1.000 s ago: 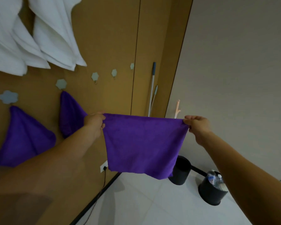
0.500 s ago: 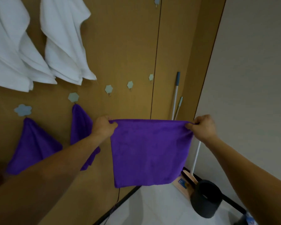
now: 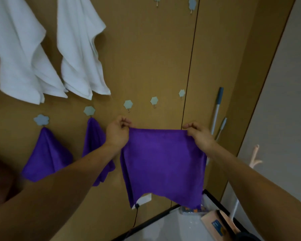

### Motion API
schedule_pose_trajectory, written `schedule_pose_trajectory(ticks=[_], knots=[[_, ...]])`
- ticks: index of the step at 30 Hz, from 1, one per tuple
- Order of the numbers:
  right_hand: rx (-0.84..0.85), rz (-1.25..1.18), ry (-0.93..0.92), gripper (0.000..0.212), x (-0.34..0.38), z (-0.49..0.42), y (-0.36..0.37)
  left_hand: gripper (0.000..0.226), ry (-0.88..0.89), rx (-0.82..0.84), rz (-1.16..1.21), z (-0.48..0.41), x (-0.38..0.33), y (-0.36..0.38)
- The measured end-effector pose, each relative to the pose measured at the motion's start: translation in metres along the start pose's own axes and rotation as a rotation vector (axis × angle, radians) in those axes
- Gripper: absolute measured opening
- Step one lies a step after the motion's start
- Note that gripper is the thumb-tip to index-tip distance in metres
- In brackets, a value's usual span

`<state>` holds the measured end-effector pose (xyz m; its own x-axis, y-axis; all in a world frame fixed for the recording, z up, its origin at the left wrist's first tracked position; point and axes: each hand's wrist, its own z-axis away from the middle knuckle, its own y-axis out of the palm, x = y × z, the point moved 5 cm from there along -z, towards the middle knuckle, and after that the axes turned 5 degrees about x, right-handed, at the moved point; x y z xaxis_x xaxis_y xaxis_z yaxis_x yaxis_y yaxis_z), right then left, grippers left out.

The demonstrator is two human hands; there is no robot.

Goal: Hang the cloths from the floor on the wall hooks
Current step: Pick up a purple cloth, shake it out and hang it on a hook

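I hold a purple cloth [image 3: 163, 164] spread flat in front of the wooden wall. My left hand [image 3: 117, 132] pinches its top left corner and my right hand [image 3: 199, 134] pinches its top right corner. An empty pale hook [image 3: 128, 104] sits just above my left hand, with two more empty hooks [image 3: 154, 101] [image 3: 181, 93] to its right. Two purple cloths [image 3: 47, 155] [image 3: 94, 138] hang from hooks [image 3: 41, 119] [image 3: 89, 110] to the left. Above them hang two white towels [image 3: 21, 54] [image 3: 80, 49].
Mop handles [image 3: 216, 112] lean in the corner at the right. A white wall socket [image 3: 143, 200] with a black cable sits low on the wall. A dustpan and boxes [image 3: 217, 223] lie on the floor at the bottom right. More hooks [image 3: 191, 3] are high up.
My hands have raised the spread cloth and carried it closer to the wall, up toward the row of empty hooks. The view has tilted upward and nearer to the wall.
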<state>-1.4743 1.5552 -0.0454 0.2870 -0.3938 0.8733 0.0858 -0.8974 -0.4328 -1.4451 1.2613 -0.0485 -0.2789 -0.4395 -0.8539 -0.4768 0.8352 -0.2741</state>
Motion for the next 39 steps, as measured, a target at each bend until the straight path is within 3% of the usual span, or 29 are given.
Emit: schedule_pose_trajectory(ticks=[1, 3, 5, 7, 10, 11, 13, 15, 18, 26, 31, 39], knots=[[0.093, 0.011, 0.017, 0.015, -0.002, -0.006, 0.006, 0.039, -0.009, -0.007, 0.025, -0.002, 0.002, -0.002], [0.214, 0.087, 0.029, 0.032, -0.007, -0.018, 0.018, 0.042, -0.057, -0.038, 0.085, -0.008, 0.008, -0.007], [0.229, 0.092, -0.01, 0.028, -0.006, -0.032, 0.032, 0.041, -0.106, -0.009, 0.138, -0.014, 0.014, -0.008], [0.216, 0.057, -0.084, 0.013, -0.002, -0.045, 0.049, 0.034, -0.076, 0.137, 0.08, -0.019, 0.017, -0.003], [0.241, 0.1, -0.138, 0.005, 0.001, -0.066, 0.071, 0.011, -0.021, 0.501, -0.115, -0.026, 0.028, 0.009], [0.249, 0.14, -0.136, 0.006, 0.0, -0.073, 0.077, 0.022, -0.006, 0.597, -0.181, -0.029, 0.034, 0.011], [0.265, 0.241, -0.143, 0.009, -0.003, -0.09, 0.087, 0.031, 0.037, 0.662, -0.269, -0.039, 0.046, 0.013], [0.273, 0.318, -0.179, 0.012, -0.005, -0.104, 0.099, 0.017, 0.076, 0.668, -0.271, -0.05, 0.054, 0.014], [0.246, 0.326, -0.2, 0.016, -0.007, -0.123, 0.117, 0.028, 0.096, 0.601, -0.255, -0.067, 0.068, 0.011], [0.099, 0.231, -0.234, 0.027, 0.012, -0.187, 0.152, 0.034, 0.059, 0.197, -0.394, -0.123, 0.087, -0.008], [0.011, 0.312, -0.217, 0.034, 0.018, -0.243, 0.166, 0.038, 0.065, -0.015, -0.489, -0.156, 0.088, -0.005], [-0.053, 0.322, -0.251, 0.035, 0.0, -0.295, 0.184, 0.04, -0.115, -0.243, -0.689, -0.183, 0.114, 0.005]])
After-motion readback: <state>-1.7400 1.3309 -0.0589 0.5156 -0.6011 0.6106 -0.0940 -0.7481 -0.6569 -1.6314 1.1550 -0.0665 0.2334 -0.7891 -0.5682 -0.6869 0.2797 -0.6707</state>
